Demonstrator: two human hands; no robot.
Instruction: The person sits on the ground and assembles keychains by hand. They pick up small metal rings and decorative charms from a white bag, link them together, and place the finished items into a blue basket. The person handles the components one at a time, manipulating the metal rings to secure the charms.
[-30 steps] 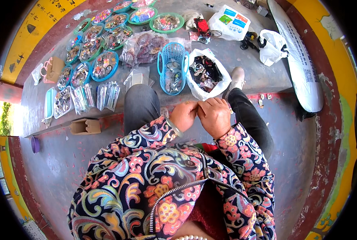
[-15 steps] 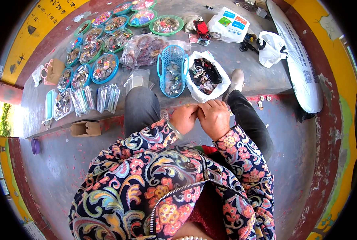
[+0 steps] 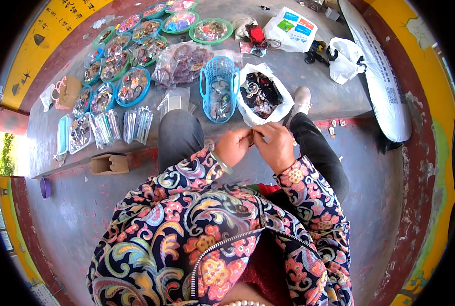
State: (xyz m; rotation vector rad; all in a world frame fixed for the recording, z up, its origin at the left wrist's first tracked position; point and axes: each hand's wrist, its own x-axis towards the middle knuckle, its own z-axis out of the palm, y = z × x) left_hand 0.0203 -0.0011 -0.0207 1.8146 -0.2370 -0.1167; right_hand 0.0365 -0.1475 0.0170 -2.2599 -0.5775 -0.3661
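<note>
My left hand (image 3: 233,146) and my right hand (image 3: 275,148) meet in front of my knees, fingertips pinched together. Something small and dark shows between them, too little to name. Just beyond the hands stands a white plastic bag (image 3: 282,108) with its mouth spread wide, full of dark small items and a few pale rings. Left of it is a blue plastic basket (image 3: 220,74) with handles and small packed pieces at the bottom. A clear bag with a pale block (image 3: 175,103) lies beyond my left knee.
Round baskets (image 3: 133,86) of small goods crowd the raised ledge at the left, with bundled clear packets (image 3: 138,125) near its edge. A cardboard box (image 3: 108,164) and a purple cup (image 3: 45,187) stand on the lower floor. White bags (image 3: 290,30) and a long wrapped board (image 3: 378,76) are at the right.
Both hands have shifted slightly; the right one has turned and lifted a little, and its fingers are drawn into a tighter pinch against the left. The surroundings look the same.
</note>
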